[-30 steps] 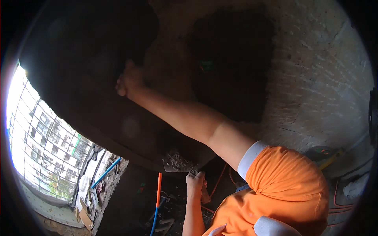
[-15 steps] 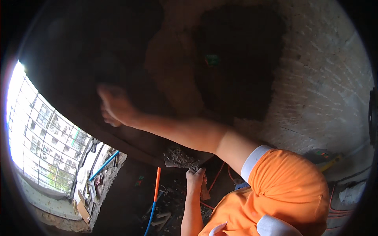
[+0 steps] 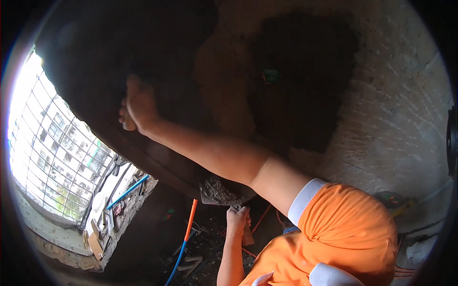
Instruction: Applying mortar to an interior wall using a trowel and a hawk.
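Hands (image 3: 237, 219), laden trowel (image 3: 206, 197), illegible green mark (image 3: 270, 76)

just left of the lower grip (image 3: 237, 220) slants an orange-and-blue pipe (image 3: 190, 220), its orange end uppermost. farther left of the grip, a rough-edged ledge (image 3: 120, 233) bears a blue pipe (image 3: 128, 191) and a light brown board (image 3: 94, 245) among jumbled scraps; past it, a window grid (image 3: 52, 148) fronts a pale building. below and left of the grip, debris (image 3: 192, 263) litters the dark floor. a red cable (image 3: 261, 219) runs just right of the grip; well apart, farther right, lies a pale bundle (image 3: 421, 250).
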Demonstrator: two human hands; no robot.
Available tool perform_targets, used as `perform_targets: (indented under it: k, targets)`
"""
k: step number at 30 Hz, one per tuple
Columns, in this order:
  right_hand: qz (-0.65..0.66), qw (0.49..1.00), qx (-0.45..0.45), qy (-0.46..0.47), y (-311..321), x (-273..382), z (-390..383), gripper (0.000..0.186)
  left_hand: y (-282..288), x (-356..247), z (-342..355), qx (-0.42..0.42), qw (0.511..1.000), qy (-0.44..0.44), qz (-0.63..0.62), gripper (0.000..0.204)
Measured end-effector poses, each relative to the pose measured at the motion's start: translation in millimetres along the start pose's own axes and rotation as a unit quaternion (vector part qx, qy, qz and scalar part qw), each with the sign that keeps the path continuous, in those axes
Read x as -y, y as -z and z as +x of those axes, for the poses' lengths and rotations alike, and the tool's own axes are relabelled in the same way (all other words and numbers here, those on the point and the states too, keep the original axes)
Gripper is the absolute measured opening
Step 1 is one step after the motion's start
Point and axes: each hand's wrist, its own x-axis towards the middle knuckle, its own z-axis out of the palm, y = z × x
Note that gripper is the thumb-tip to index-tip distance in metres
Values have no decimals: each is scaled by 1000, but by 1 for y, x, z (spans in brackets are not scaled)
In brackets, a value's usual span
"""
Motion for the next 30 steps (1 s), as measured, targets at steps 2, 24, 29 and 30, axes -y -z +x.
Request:
perform_targets:
  k: [2,24,29,30]
  targets:
    - [-3,999,44,4,-16,7,-2,40,-1,-2,3,6,1000,2,9,18]
    - [-261,960,-94,-41,183,71,-38,50,-12,27,28,30,998,43,-20,13]
    - [-173,974,-144,10,116,27,11,47,-12,24,26,21,998,60,-25,14]
    - [-167,977,-135,18,99,23,11,46,-14,23,25,16,997,71,-32,15]
